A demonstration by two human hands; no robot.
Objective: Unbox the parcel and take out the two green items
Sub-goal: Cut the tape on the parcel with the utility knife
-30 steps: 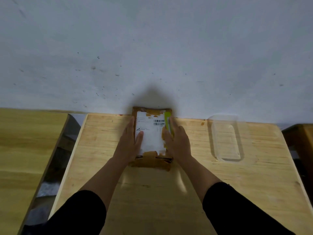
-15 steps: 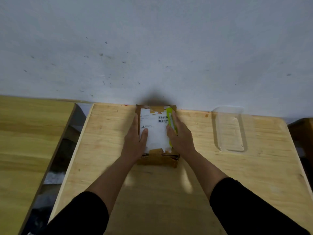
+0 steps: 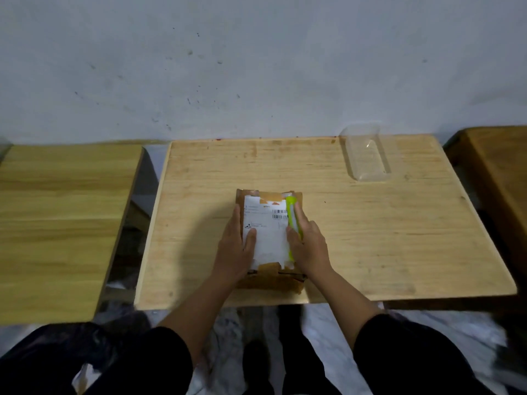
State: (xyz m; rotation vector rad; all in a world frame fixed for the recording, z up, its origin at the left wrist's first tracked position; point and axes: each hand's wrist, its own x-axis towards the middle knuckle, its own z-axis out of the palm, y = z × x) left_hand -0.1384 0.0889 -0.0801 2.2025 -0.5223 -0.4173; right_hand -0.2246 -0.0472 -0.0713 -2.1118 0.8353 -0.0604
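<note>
Parcel [image 3: 268, 238] flanked by flat left hand [image 3: 235, 249]; right hand [image 3: 309, 246] grips green tool [image 3: 293, 220].

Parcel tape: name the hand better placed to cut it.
Right. The right hand already holds the green cutter against the parcel top, beside the label. The left hand lies flat on the other side, steadying it.

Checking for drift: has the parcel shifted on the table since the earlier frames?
Yes. The parcel was against the wall at the table's far edge; now bare wood shows behind it, so it has come toward the person.
</note>
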